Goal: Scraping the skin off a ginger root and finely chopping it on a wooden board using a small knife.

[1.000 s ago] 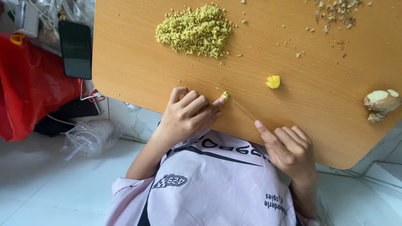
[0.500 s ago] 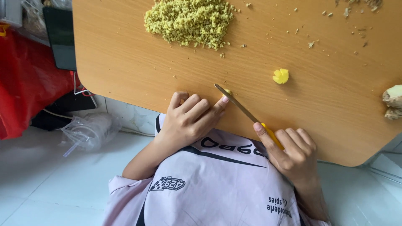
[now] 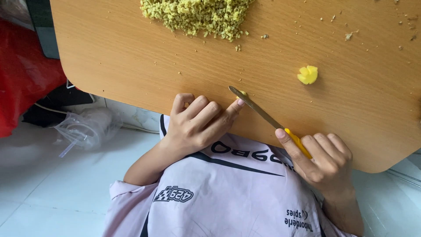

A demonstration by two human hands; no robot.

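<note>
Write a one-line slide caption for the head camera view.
Right hand slices a small yellow piece with a yellow-handled knife, left hand steadying it on a wooden board.

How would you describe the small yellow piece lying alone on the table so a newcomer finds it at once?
Start at the wooden table, then pass the heap of minced bits at its far edge. To the right lies the yellow chunk, apart from the hands. It is one solid, bright lump, not loose crumbs.
</note>
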